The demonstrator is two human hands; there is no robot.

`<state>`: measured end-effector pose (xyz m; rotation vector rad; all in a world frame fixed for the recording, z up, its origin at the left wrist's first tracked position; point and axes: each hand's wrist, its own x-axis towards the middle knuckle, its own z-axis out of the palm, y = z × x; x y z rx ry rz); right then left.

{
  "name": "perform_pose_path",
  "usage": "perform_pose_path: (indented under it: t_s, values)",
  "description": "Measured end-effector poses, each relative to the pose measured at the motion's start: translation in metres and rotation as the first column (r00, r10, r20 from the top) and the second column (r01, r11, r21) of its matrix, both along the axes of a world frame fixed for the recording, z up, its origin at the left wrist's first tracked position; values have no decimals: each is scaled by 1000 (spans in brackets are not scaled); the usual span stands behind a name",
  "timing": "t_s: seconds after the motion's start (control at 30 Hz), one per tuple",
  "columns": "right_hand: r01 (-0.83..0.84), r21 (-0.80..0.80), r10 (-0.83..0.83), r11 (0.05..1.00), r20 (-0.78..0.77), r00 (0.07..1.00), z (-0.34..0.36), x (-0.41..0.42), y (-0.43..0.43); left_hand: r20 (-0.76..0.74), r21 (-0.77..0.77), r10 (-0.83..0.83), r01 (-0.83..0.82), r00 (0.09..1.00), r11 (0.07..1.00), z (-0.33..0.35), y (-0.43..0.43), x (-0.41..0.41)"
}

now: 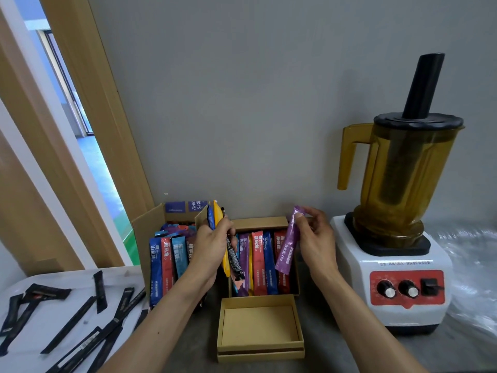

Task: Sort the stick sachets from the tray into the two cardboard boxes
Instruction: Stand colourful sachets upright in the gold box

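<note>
From your head camera, your left hand (212,246) grips a bunch of sachets (226,261) (blue, yellow and black) upright between the large cardboard box (146,227) and the small cardboard box (259,222). Your right hand (314,238) pinches a purple sachet (287,246) near its top, just above the small box's right end. Black sachets (70,323) lie scattered on the white tray (80,273), well left of both hands.
</note>
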<state>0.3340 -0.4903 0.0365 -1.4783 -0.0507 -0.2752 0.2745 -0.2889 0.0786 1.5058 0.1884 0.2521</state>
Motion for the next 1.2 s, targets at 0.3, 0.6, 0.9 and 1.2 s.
perform_pose_path:
  t_s: [0.3, 0.6, 0.9, 1.2]
  values:
    - [-161, 407, 198, 899, -48, 979, 13, -6, 0, -6, 116, 12, -11, 1000, 993, 8, -12, -7]
    - [-410, -257, 387, 875, -136, 912, 3, -18, -7, 44, 243, 74, -83, 996, 967, 11, -14, 12]
    - [-178, 196, 197, 964, -83, 977, -4, -13, 2, 97, 185, 138, -155, 986, 971, 7, -10, 8]
    - [-221, -234, 229, 947, 6, 973, 11, -2, 18, 26, -32, 52, -51, 998, 998, 11, 4, 12]
